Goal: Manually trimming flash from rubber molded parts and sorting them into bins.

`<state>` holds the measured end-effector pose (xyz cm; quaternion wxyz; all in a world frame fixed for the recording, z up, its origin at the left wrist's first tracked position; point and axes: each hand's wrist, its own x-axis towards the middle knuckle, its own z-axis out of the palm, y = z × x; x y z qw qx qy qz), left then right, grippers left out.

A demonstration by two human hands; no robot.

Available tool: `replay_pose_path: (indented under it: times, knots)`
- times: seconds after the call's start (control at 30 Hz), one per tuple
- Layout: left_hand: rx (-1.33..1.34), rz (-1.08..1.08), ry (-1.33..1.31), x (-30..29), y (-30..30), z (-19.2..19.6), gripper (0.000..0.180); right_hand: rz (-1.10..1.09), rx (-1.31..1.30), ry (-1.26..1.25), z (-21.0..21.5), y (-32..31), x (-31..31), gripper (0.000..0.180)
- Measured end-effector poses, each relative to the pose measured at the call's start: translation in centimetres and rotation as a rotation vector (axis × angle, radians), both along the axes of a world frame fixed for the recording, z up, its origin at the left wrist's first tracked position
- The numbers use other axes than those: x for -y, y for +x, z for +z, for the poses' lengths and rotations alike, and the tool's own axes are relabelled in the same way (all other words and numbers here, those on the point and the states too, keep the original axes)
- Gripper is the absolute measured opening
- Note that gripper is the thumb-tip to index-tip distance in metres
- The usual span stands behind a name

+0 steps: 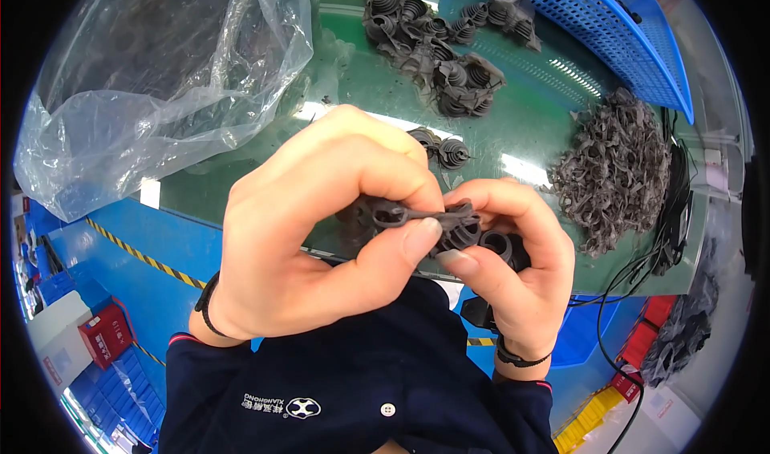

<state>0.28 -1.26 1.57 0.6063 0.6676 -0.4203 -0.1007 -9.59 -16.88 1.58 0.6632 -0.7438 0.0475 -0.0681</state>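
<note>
While left fingers pinch dark ribbed rubber, right fingers grip it, green table below.

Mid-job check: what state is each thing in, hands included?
Left hand: pinching a dark grey ribbed rubbery piece.
Right hand: closed on the same piece.
Dark grey ribbed clusters: lying on the glossy green table.
Dark grey shredded scraps: heaped loose.
Clear plastic bag: crumpled; contents unclear.
Blue perforated plastic basket: contents mostly hidden.
Thin black cables: bunched, one hanging slack.
</note>
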Motion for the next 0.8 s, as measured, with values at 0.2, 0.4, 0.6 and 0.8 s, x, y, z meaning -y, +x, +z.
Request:
replay_pose_path:
  times: [0.2, 0.4, 0.6, 0.8]
  knots:
    - [0.487, 0.238, 0.119, 0.1, -0.8, 0.3, 0.023, -0.072, 0.085, -0.179, -0.3, -0.1, 0.2, 0.027]
    - [0.793, 0.409, 0.339, 0.2, -1.0, 0.8, 0.022, -0.122, 0.168, -0.270, -0.2, 0.2, -0.5, 0.025]
    - [-0.326, -0.134, 0.014, -0.7, 0.7, 0.8, 0.016, -0.045, -0.001, 0.051, 0.2, 0.2, -0.4, 0.025]
    - [-0.021, -0.090, 0.081, 0.0, 0.1, 0.7, 0.017, -0.108, -0.012, 0.215, 0.6, -0.3, -1.1, 0.035]
